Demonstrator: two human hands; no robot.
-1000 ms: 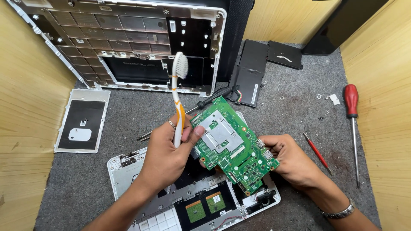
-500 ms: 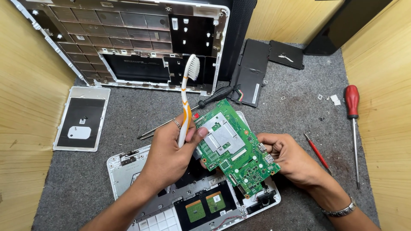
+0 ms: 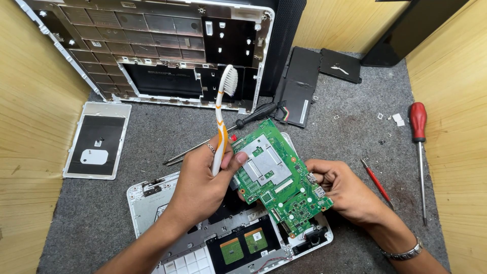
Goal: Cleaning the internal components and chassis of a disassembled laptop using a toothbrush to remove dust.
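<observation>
Over the grey felt-covered bench [image 3: 152,132], seen from the head camera, the left hand [image 3: 203,185] has carried the white and orange plastic toothbrush [image 3: 221,122] slightly to the right compared with a second ago, and its bristle head now stands in front of the dark cut-out of the opened white laptop lid [image 3: 152,50] at the back. The brush has stayed lifted off the green rectangular circuit board [image 3: 279,177], so no bristle touches it. The left hand is closed round the brush handle, thumb pressed across it, wrist bent upward, brush nearly upright. The right hand [image 3: 345,193] pinches the board's right edge with curled fingers, holding it tilted above the white laptop base [image 3: 167,195]. A red-handled screwdriver [image 3: 419,137] lies well apart at the right.
</observation>
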